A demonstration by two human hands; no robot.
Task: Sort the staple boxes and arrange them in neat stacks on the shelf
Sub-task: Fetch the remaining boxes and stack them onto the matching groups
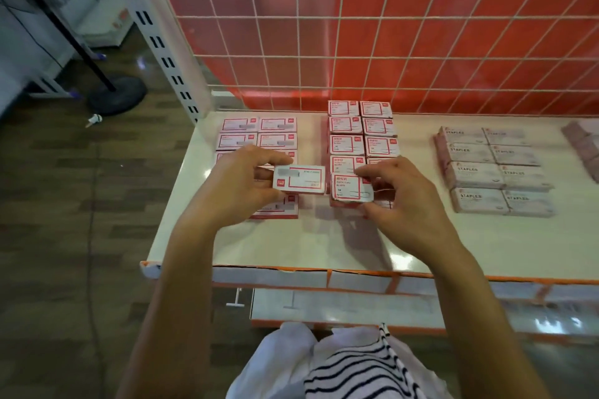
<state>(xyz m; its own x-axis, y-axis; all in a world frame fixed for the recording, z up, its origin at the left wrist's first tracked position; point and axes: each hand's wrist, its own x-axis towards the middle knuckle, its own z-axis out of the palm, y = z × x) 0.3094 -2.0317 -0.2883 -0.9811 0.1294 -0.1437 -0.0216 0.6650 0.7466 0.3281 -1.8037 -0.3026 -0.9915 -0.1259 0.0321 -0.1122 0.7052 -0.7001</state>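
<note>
One red-and-white staple box (299, 179): gripped in the left hand (240, 183), held near the shelf (291, 246) left edge. A second box (351, 188): pinched by the right hand (406, 201) at the front of the middle stacks (359, 136). Grey boxes (496, 168): stacked toward the right edge.

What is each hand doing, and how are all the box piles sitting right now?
left hand: holds the red-and-white box.
red-and-white box: held between the two red piles.
right hand: pinches the front box.
front box: slightly tilted, atop the middle pile's front.
left pile: flat, two columns, partly hidden.
middle pile: stacked, two columns.
STAPLES boxes: flat, two columns, untouched.
</note>
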